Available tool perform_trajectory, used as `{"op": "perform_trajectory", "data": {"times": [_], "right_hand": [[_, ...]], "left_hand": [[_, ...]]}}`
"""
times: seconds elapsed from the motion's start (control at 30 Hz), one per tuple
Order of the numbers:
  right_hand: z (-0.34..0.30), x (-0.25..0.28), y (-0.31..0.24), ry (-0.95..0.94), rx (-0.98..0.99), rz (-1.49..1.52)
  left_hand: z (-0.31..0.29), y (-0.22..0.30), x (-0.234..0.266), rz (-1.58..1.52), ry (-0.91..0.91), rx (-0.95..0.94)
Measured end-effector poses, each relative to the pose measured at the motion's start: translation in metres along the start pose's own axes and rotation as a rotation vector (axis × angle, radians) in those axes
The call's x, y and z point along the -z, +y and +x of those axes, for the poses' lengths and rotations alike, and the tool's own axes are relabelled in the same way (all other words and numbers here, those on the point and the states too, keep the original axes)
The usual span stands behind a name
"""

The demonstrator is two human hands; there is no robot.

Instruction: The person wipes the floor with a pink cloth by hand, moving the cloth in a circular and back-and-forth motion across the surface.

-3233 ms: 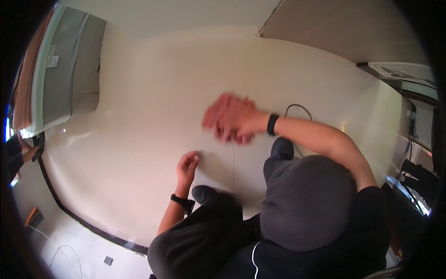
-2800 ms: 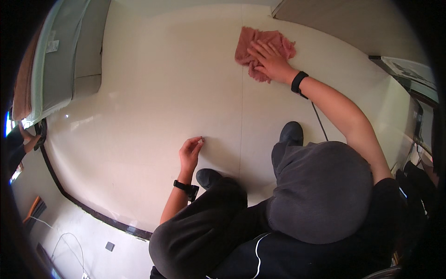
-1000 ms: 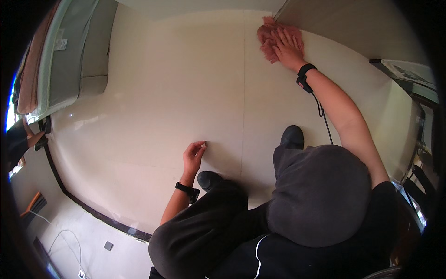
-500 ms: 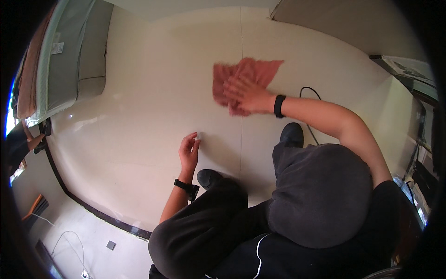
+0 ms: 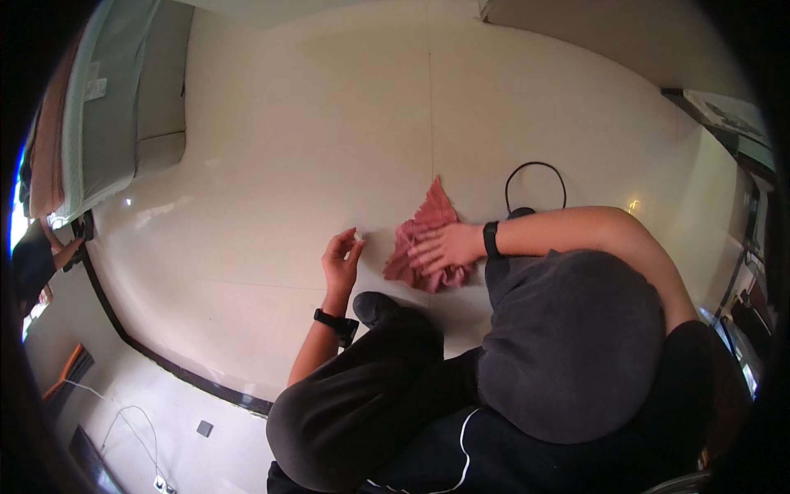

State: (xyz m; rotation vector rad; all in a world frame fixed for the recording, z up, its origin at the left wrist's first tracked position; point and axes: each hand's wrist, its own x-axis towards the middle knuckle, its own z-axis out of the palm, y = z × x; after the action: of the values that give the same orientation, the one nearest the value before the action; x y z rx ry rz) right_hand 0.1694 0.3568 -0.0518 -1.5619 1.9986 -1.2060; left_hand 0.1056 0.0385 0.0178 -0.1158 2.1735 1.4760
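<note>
A reddish-pink cloth (image 5: 434,210) lies crumpled on the pale tiled floor (image 5: 304,123), with one corner pointing away from me. My right hand (image 5: 448,247) is pressed flat on it, fingers spread and slightly blurred. To its left, my left hand (image 5: 341,253) is held near the floor, its thumb and fingertips pinching a small white piece (image 5: 359,237) whose kind is too small to tell. A dark strap circles each wrist.
A black cable (image 5: 535,163) loops over the floor beyond my right forearm. At far left stands a grey-green padded bed or sofa (image 5: 115,107); a person's legs (image 5: 62,252) show below it. A brownish panel (image 5: 609,41) borders the far right. My dark shoe (image 5: 374,308) rests near my left hand.
My right hand has pulled the cloth back toward me, and the cloth has bunched up. My left hand has shifted slightly right, still pinching the white piece.
</note>
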Motion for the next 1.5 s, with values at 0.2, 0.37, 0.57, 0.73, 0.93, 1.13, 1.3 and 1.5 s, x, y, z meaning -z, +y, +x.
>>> {"op": "perform_trajectory", "data": {"times": [0.2,0.37,0.57,0.73,0.93,1.13,1.3,1.5], "right_hand": [[0.026,0.118,0.038,0.146,-0.327,-0.478],[0.003,0.177,0.061,0.133,-0.558,-0.508],[0.016,0.168,0.045,0.346,-0.532,-0.401],[0.046,0.13,-0.007,0.339,-0.288,-0.132],[0.068,0.115,-0.059,0.274,-0.298,0.128],[0.071,0.116,-0.061,0.281,-0.36,0.223],[0.07,0.12,-0.062,0.283,-0.365,0.263],[0.077,0.118,-0.068,0.392,-0.453,0.385]], "left_hand": [[-0.007,0.003,0.014,0.05,0.023,-0.022],[-0.005,-0.003,0.008,0.031,0.029,-0.039],[-0.006,0.004,0.005,0.031,0.012,-0.058],[-0.001,0.025,-0.002,-0.006,-0.124,-0.045],[-0.003,0.07,-0.019,0.171,-0.4,-0.125],[-0.015,0.06,-0.026,0.054,-0.492,-0.01],[-0.016,0.06,-0.028,-0.058,-0.507,0.047],[-0.014,0.066,-0.028,-0.035,-0.467,0.084]]}}
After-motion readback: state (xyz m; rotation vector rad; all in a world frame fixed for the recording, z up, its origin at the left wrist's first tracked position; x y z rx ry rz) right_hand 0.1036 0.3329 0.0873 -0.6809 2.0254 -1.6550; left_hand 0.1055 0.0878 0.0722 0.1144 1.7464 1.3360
